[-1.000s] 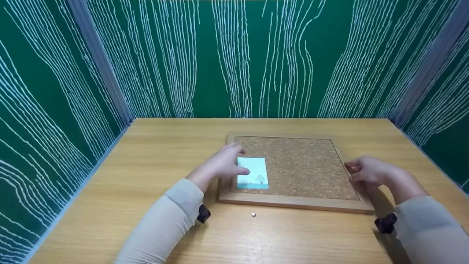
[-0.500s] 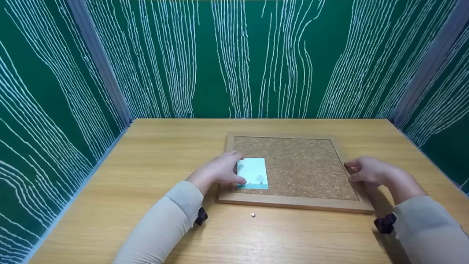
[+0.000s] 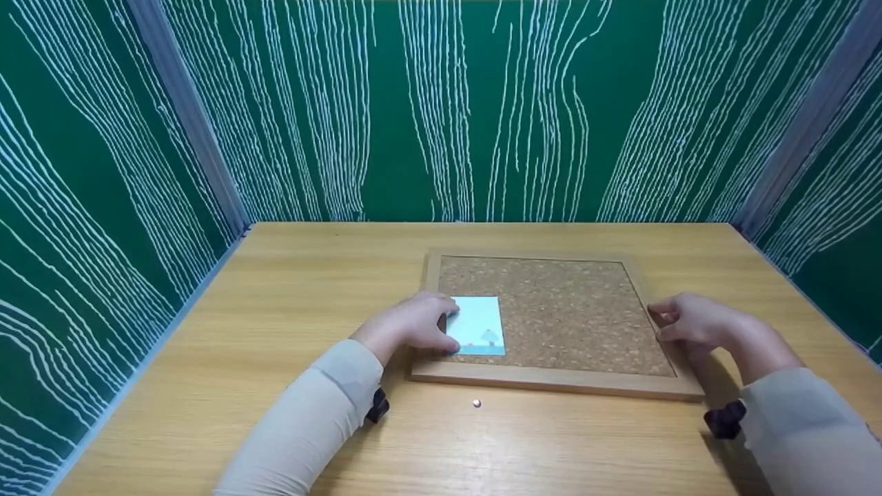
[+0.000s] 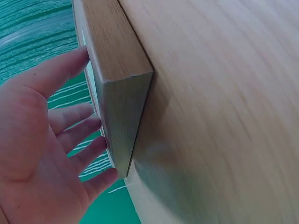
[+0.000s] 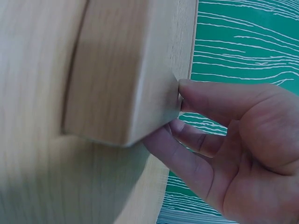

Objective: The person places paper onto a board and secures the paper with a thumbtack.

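Note:
A wood-framed cork board lies flat on the table. Over its lower left part lies a light blue paper note with a small printed tree near its bottom edge. My left hand reaches across the frame's left side, with thumb and fingertips at the note's left edge. In the left wrist view those fingers are spread and fairly straight beside the frame corner. At the board's right side, my right hand holds the frame edge. The right wrist view has its thumb on the face and a finger against the side.
A small shiny round piece, perhaps a pushpin, sits on the wooden table just in front of the board. Green walls with white wavy lines enclose the back and sides. Each wrist carries a small black camera.
My left hand has drawn slightly back and down, its thumb sliding from over the note to its lower left edge, its fingers lowering to the note. The right hand and board stay still.

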`<action>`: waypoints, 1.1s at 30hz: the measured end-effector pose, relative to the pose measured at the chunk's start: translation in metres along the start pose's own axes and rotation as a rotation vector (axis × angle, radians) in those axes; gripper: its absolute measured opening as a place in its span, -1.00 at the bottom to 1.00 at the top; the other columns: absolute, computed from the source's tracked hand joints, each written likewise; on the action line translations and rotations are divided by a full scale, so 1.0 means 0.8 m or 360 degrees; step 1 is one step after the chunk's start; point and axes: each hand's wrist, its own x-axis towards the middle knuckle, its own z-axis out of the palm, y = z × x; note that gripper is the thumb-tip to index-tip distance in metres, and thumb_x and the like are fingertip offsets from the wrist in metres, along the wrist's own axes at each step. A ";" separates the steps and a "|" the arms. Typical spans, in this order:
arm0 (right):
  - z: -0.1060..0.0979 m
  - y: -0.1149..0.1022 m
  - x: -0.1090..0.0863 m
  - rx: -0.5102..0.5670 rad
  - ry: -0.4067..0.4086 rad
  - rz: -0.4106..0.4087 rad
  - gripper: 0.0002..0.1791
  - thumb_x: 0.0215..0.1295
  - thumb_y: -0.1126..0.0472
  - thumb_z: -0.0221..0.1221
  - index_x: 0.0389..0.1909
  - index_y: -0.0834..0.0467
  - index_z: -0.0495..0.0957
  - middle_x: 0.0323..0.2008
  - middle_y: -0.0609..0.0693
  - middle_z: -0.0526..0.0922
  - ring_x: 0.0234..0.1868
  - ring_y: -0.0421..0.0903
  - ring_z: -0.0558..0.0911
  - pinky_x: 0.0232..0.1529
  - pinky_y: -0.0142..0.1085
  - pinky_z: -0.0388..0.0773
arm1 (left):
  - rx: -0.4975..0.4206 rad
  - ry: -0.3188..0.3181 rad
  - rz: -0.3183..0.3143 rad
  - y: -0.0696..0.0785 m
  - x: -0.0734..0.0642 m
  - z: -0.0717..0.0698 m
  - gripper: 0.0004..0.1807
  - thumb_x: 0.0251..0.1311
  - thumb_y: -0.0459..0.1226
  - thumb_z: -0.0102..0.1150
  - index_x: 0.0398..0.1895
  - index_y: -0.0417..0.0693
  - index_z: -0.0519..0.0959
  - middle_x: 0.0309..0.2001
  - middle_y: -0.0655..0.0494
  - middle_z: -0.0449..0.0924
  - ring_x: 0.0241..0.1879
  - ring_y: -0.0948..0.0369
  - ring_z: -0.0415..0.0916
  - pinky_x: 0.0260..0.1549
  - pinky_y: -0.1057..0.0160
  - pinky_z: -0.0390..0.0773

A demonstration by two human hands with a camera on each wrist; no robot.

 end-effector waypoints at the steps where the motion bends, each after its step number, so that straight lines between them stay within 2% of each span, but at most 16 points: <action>1: 0.000 0.000 0.000 0.0019 -0.0007 0.0002 -0.20 0.35 0.37 0.23 0.44 0.57 0.03 0.25 0.74 0.20 0.05 0.30 0.53 -0.28 0.03 0.70 | 0.0009 -0.0011 0.0008 0.000 0.000 -0.001 -0.25 0.20 0.00 0.40 0.43 -0.06 0.46 0.42 0.01 0.37 0.39 0.04 0.24 0.39 0.03 0.23; 5: -0.001 -0.001 -0.002 0.0103 -0.0033 0.0013 -0.18 0.36 0.39 0.20 0.45 0.57 -0.04 0.22 0.73 0.21 0.09 0.32 0.49 -0.28 0.10 0.69 | 0.0012 -0.0039 0.0014 -0.001 -0.002 -0.004 -0.29 0.20 0.00 0.39 0.40 -0.03 0.50 0.46 0.01 0.33 0.45 0.02 0.17 0.41 0.02 0.19; 7: -0.001 -0.002 -0.001 0.0126 -0.0037 0.0031 -0.19 0.36 0.40 0.20 0.46 0.56 -0.04 0.21 0.70 0.24 0.05 0.29 0.50 -0.27 0.11 0.69 | -0.0002 -0.0048 0.0005 -0.001 -0.002 -0.005 -0.29 0.20 0.00 0.40 0.40 -0.01 0.50 0.47 0.01 0.32 0.45 0.02 0.17 0.41 0.01 0.20; 11: -0.001 -0.001 0.000 0.0093 -0.0017 0.0030 -0.21 0.36 0.40 0.20 0.46 0.56 0.01 0.16 0.63 0.31 -0.02 0.24 0.51 -0.25 0.04 0.69 | -0.0008 -0.0045 0.0005 -0.001 -0.003 -0.005 -0.29 0.20 0.01 0.40 0.41 0.00 0.50 0.47 0.03 0.32 0.45 0.02 0.17 0.41 0.01 0.19; 15: -0.001 -0.001 0.000 0.0038 0.0002 0.0021 -0.21 0.36 0.37 0.22 0.46 0.55 0.03 0.17 0.65 0.30 -0.04 0.25 0.53 -0.27 -0.03 0.69 | -0.0004 -0.0030 0.0001 -0.001 -0.003 -0.004 -0.29 0.19 0.03 0.40 0.40 0.04 0.51 0.46 0.07 0.34 0.44 0.04 0.19 0.40 0.02 0.21; 20: -0.003 -0.002 0.000 -0.0042 0.0038 0.0063 -0.24 0.38 0.31 0.23 0.47 0.48 0.11 0.12 0.58 0.36 -0.09 0.20 0.56 -0.32 -0.13 0.62 | 0.0003 -0.0017 -0.0015 -0.002 -0.001 -0.004 -0.29 0.17 0.04 0.41 0.39 0.05 0.52 0.46 0.11 0.35 0.43 0.05 0.20 0.39 0.03 0.24; 24: -0.004 -0.006 0.001 -0.0091 0.0070 0.0067 -0.29 0.37 0.28 0.24 0.42 0.46 0.20 0.06 0.51 0.44 -0.14 0.15 0.59 -0.33 -0.10 0.66 | 0.0019 -0.0017 -0.0055 -0.001 0.000 -0.004 -0.28 0.16 0.05 0.42 0.40 0.09 0.52 0.46 0.14 0.35 0.42 0.06 0.22 0.38 0.02 0.25; 27: -0.005 -0.011 0.000 -0.0212 0.0168 -0.0018 -0.32 0.36 0.22 0.25 0.37 0.49 0.28 0.03 0.50 0.52 -0.12 0.20 0.63 -0.22 0.01 0.67 | 0.0023 -0.0025 -0.0088 -0.001 0.000 -0.004 -0.27 0.15 0.07 0.42 0.40 0.12 0.52 0.46 0.15 0.35 0.40 0.06 0.25 0.37 0.01 0.26; 30: -0.006 -0.019 -0.003 -0.0331 0.0357 -0.0152 -0.34 0.36 0.16 0.24 0.33 0.49 0.35 0.02 0.50 0.56 -0.06 0.30 0.63 -0.11 0.13 0.61 | 0.0015 -0.0025 -0.0088 0.000 0.000 -0.004 -0.28 0.13 0.05 0.44 0.39 0.10 0.53 0.45 0.12 0.37 0.37 0.07 0.30 0.35 0.03 0.30; 33: -0.008 -0.032 -0.008 -0.0327 0.0548 -0.0272 -0.40 0.43 0.13 0.21 0.32 0.45 0.40 0.05 0.48 0.57 -0.02 0.37 0.61 -0.10 0.18 0.60 | -0.0022 -0.0024 -0.0088 0.001 -0.001 -0.003 -0.29 0.12 0.02 0.46 0.36 0.06 0.55 0.43 0.08 0.39 0.33 0.09 0.35 0.33 0.04 0.33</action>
